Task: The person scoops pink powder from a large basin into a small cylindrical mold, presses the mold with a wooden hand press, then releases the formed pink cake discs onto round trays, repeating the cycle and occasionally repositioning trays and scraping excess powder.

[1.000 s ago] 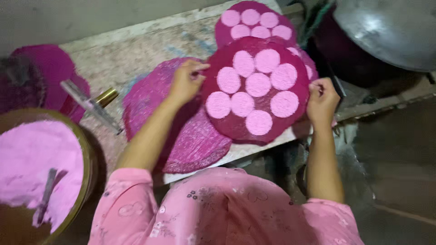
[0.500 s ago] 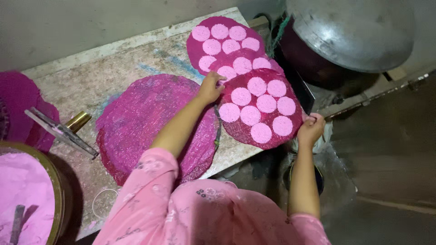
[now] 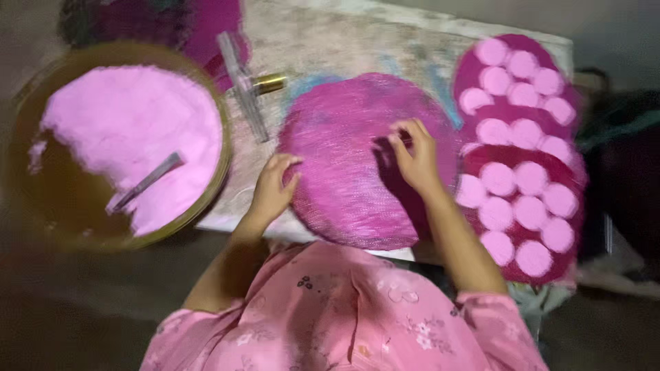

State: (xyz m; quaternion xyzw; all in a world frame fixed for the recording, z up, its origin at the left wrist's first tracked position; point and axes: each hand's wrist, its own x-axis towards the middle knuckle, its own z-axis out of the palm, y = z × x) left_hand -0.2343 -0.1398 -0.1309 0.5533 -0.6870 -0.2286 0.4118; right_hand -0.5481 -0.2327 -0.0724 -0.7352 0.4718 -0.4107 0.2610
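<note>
The round pink mat (image 3: 344, 165) lies flat on the table (image 3: 344, 48), right under your hands; your left hand (image 3: 271, 189) rests on its left edge, fingers bent, holding nothing; your right hand (image 3: 412, 154) sits on top near the middle, fingertips pinched on the mat; both arms reach forward.

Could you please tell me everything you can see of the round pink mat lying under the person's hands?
The round pink mat is a flat disc that looks woven or meshed, magenta with paler streaks and a faint bluish tinge near its top edge. It lies flat on the worn table, its near edge at the table's front, and carries no discs. The left hand rests on its left rim; the right hand presses fingertips on its upper right part. Its right edge meets the stacked mats of pale pink discs.
</note>
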